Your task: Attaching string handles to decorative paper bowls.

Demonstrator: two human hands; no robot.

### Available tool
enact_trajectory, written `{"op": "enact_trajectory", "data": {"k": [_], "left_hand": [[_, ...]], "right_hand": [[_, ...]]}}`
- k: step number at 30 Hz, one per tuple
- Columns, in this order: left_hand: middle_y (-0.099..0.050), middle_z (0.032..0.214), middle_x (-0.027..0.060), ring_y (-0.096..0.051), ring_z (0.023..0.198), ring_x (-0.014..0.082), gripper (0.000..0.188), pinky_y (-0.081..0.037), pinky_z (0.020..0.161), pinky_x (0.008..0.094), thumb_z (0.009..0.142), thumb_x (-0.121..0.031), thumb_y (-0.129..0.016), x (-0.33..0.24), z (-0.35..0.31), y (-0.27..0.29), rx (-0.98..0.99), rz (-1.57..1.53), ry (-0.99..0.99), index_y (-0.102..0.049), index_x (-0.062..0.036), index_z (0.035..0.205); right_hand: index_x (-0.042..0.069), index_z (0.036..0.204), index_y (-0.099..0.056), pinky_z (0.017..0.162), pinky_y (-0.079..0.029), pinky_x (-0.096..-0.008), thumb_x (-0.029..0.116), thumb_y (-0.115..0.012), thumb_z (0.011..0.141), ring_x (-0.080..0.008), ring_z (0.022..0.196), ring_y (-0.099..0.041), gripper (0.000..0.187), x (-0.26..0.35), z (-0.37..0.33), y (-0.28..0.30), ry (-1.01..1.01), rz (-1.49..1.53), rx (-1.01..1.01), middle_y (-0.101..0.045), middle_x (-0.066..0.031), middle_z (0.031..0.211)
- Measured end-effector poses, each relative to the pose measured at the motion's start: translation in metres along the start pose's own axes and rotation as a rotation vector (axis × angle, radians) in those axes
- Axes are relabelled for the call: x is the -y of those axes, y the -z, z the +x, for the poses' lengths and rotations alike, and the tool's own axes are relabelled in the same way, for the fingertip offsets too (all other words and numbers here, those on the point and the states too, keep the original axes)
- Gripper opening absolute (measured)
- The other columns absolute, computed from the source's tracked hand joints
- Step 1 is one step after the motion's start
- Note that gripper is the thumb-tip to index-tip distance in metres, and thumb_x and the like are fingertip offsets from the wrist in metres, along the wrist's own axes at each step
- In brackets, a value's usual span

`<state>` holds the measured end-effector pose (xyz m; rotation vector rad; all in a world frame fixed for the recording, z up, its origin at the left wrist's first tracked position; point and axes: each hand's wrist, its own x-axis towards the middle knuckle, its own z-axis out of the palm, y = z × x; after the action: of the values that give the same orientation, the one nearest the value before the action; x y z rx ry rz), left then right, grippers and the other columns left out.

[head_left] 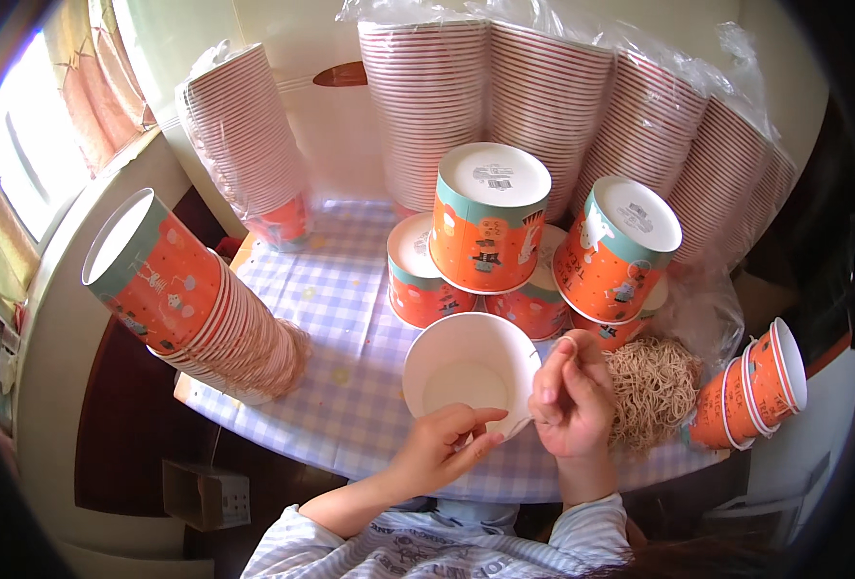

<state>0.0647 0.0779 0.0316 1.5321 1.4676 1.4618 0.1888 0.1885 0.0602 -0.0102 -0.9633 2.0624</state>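
Observation:
An open white-lined paper tub [468,372] sits tilted toward me at the near edge of the checked tablecloth [345,309]. My left hand [444,446] holds its near rim from below, thumb and fingers pinching the edge. My right hand [572,394] is at the tub's right rim, fingers closed around a thin pale loop that looks like a rubber band [567,341]. A heap of tan rubber bands [651,389] lies just right of that hand.
Several upside-down orange and teal tubs [490,220] stand stacked behind the open one. A long nested stack of tubs [191,299] lies on its side at left, a short one [755,386] at right. Plastic-wrapped tub stacks [543,96] line the back wall.

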Motion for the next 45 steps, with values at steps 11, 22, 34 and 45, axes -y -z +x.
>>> {"op": "enact_trajectory", "data": {"k": [11, 22, 34, 45], "left_hand": [[-0.061, 0.072, 0.0063, -0.058, 0.057, 0.0158, 0.018, -0.045, 0.049, 0.0268, 0.072, -0.003, -0.067, 0.005, -0.012, 0.019, -0.143, 0.241, -0.097, -0.065, -0.0059, 0.090], [-0.065, 0.085, 0.0094, -0.062, 0.077, 0.0138, 0.012, -0.050, 0.068, 0.0242, 0.079, 0.004, -0.059, 0.070, -0.053, 0.050, -0.531, -0.140, 0.134, -0.061, 0.0027, 0.091], [-0.063, 0.091, 0.0107, -0.062, 0.084, 0.0167, 0.014, -0.050, 0.074, 0.0255, 0.083, -0.001, -0.058, 0.096, -0.052, 0.037, -0.495, -0.549, 0.333, -0.059, 0.0027, 0.096], [-0.064, 0.090, 0.0100, -0.061, 0.085, 0.0144, 0.014, -0.050, 0.077, 0.0243, 0.081, 0.000, -0.060, 0.097, -0.051, 0.034, -0.453, -0.503, 0.323, -0.059, 0.0037, 0.095]], "right_hand": [[0.008, 0.112, -0.040, 0.062, -0.042, -0.0306, 0.015, -0.046, 0.091, -0.0202, 0.070, -0.053, 0.023, -0.012, -0.013, -0.001, 0.090, -0.253, 0.447, -0.061, -0.0146, 0.080], [0.018, 0.103, -0.060, 0.080, -0.039, -0.0385, 0.008, -0.064, 0.064, -0.0203, 0.097, -0.052, 0.041, -0.045, 0.008, -0.020, 0.617, -1.776, 0.642, -0.056, 0.0005, 0.113], [0.010, 0.095, -0.063, 0.075, -0.043, -0.0372, 0.016, -0.062, 0.075, -0.0248, 0.083, -0.057, 0.021, -0.067, 0.014, -0.014, 0.141, -1.851, 0.498, -0.061, -0.0067, 0.086], [0.008, 0.092, -0.063, 0.070, -0.044, -0.0360, 0.013, -0.064, 0.072, -0.0252, 0.078, -0.057, 0.020, -0.072, 0.017, -0.019, 0.081, -1.841, 0.528, -0.061, -0.0073, 0.084]]}}
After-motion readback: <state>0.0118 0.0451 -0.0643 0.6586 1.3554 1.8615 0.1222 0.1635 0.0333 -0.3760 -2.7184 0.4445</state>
